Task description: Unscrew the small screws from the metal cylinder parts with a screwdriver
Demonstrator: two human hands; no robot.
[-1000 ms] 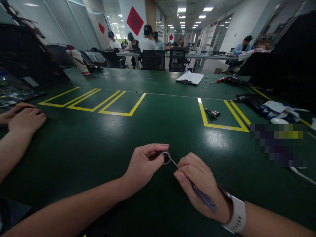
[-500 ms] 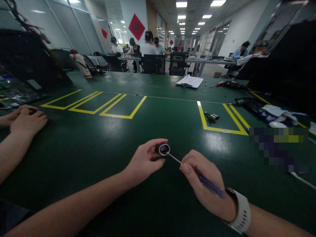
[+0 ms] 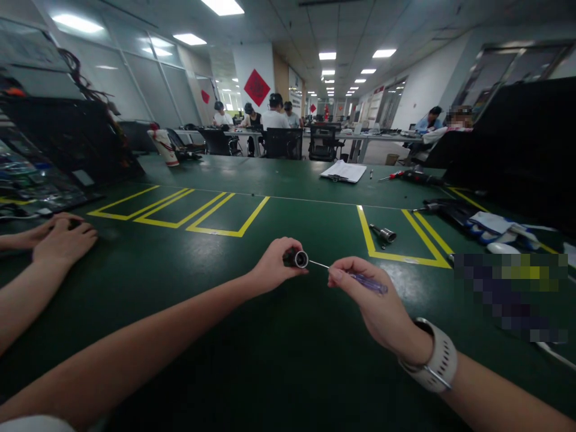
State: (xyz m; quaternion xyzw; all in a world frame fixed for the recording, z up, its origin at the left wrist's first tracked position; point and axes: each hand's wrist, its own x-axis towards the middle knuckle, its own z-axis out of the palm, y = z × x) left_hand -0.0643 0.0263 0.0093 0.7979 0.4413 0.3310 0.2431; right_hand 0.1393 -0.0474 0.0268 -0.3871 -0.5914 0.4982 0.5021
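My left hand (image 3: 276, 266) is closed around a small dark cylinder (image 3: 290, 258) whose silver-rimmed open end faces me and a little to the right. In my right hand (image 3: 366, 294) is a thin screwdriver (image 3: 369, 284) with a translucent purple handle, pinched near the front of the handle. Its shaft points left, and the tip is just beside the cylinder's rim; whether they touch I cannot tell. A metal socket-like piece (image 3: 385, 234) lies inside the yellow-taped box ahead on the right, with a tiny dark bit near it.
Another person's hands (image 3: 63, 240) rest on the green table (image 3: 216, 336) at the left. On the right lie a power drill (image 3: 420, 178), white-and-blue gloves (image 3: 499, 228) and a white mouse (image 3: 503, 248). A clipboard with papers (image 3: 344, 171) is farther back. Dark panels stand at both sides.
The view has tilted up. The cylinder has turned so its dark side shows, and the screwdriver tip has moved from its opening to the right of the rim.
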